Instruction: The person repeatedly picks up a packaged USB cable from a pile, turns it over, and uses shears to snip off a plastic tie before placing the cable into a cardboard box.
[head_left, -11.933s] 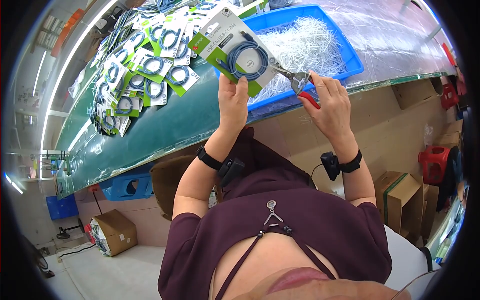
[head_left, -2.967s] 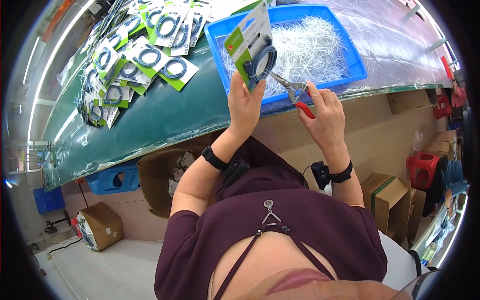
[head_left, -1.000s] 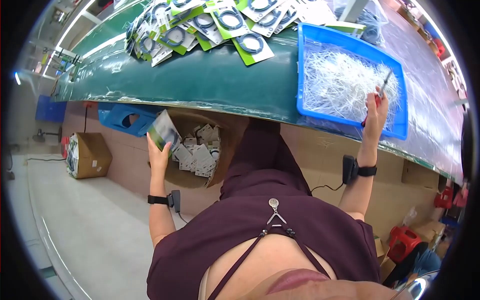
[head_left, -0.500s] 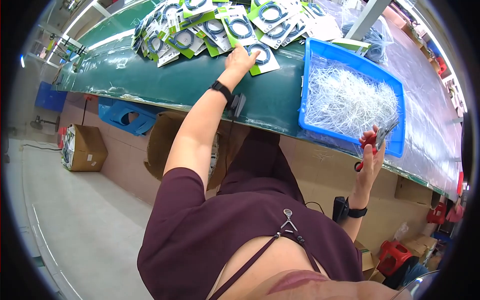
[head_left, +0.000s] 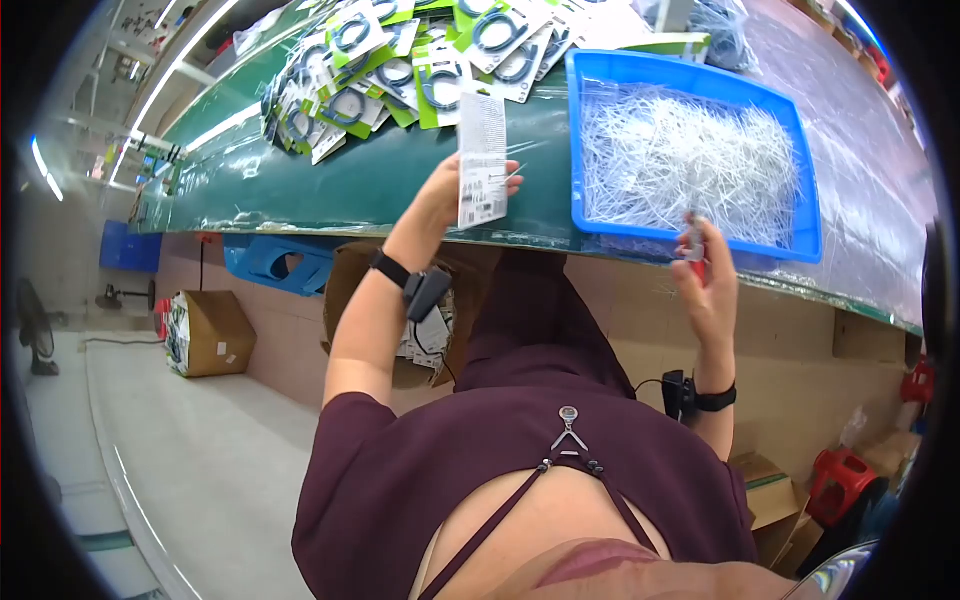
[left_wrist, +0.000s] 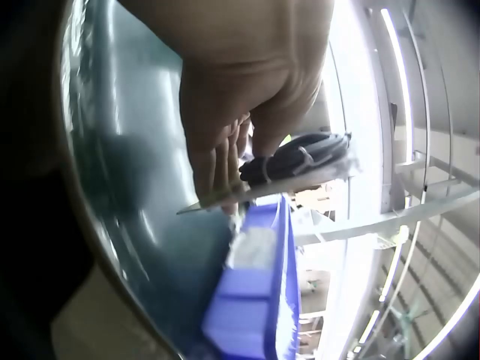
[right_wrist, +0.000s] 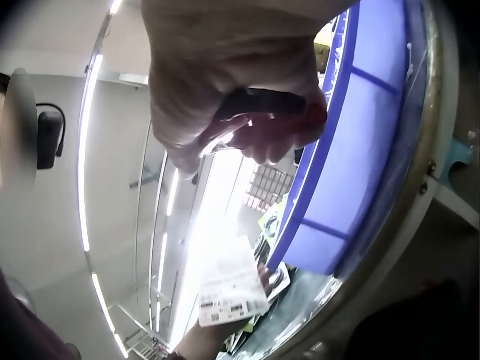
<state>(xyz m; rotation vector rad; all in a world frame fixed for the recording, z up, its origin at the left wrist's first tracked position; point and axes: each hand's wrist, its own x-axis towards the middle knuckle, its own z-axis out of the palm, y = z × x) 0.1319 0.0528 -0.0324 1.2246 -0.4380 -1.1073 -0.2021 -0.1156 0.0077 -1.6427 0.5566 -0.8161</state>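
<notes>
My left hand (head_left: 438, 195) holds a carded USB cable (head_left: 483, 165) upright near the table's front edge, its white printed back turned toward the head camera. In the left wrist view the dark coiled cable (left_wrist: 300, 157) shows on the card's other side, beside the thumb. My right hand (head_left: 712, 300) grips red-handled snips (head_left: 697, 262) just in front of the blue tray (head_left: 690, 240). Their handles are partly hidden by the fingers, and a red grip end (right_wrist: 316, 116) shows in the right wrist view. A pile of carded cables (head_left: 400, 75) lies on the green table beyond my left hand.
White plastic strands (head_left: 690, 160) fill the blue tray. Below the table edge stands an open carton (head_left: 345, 300) with white cards inside. A blue plastic stool (head_left: 285, 262) and another carton (head_left: 215, 330) are at the left. Clear bags (head_left: 722, 35) lie behind the tray.
My left hand was over the carton with a package, then reached to the pile at the near cards. Now it holds a carded cable closer to me. The right hand keeps the snips near the tray.
</notes>
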